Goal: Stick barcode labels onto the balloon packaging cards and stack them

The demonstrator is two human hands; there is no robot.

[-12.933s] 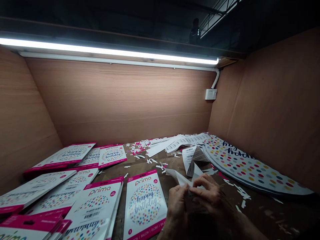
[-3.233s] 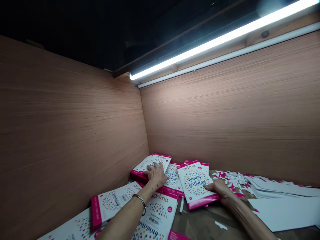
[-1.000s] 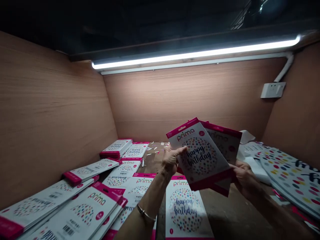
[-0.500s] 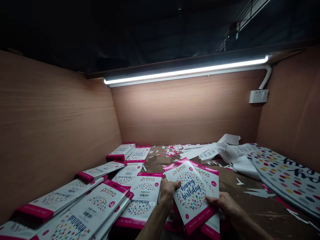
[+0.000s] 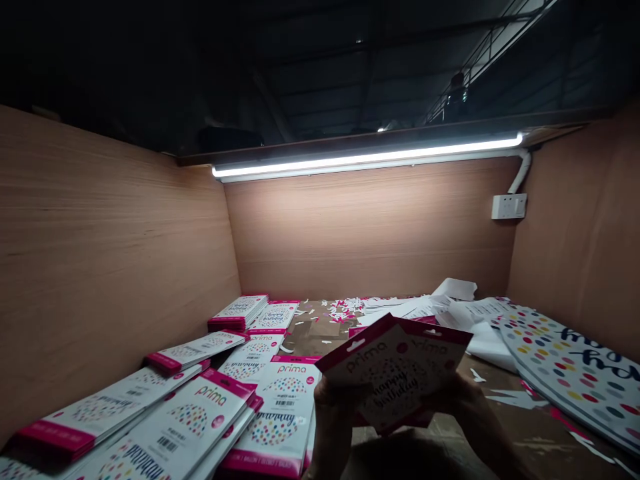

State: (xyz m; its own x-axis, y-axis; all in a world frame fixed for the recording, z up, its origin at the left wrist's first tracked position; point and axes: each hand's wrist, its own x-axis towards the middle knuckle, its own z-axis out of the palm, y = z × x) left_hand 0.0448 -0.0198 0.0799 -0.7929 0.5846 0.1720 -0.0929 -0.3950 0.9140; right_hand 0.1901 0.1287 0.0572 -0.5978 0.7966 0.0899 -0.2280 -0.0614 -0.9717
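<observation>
Both my hands hold a small bundle of pink-and-white "prima happy birthday" balloon packs, tilted up off the bench and in shadow. My left hand grips the bundle's left lower edge. My right hand grips its right lower edge. Both hands are dark and partly hidden behind the packs.
Stacks of the same packs cover the left of the brown bench, more at the back left. Flat dotted foil balloons lie at right. White label strips and paper scraps litter the back. Wooden walls enclose three sides.
The bundle of packs, lying low near the bench half a second ago, has been tipped up and toward me. The view has lifted slightly.
</observation>
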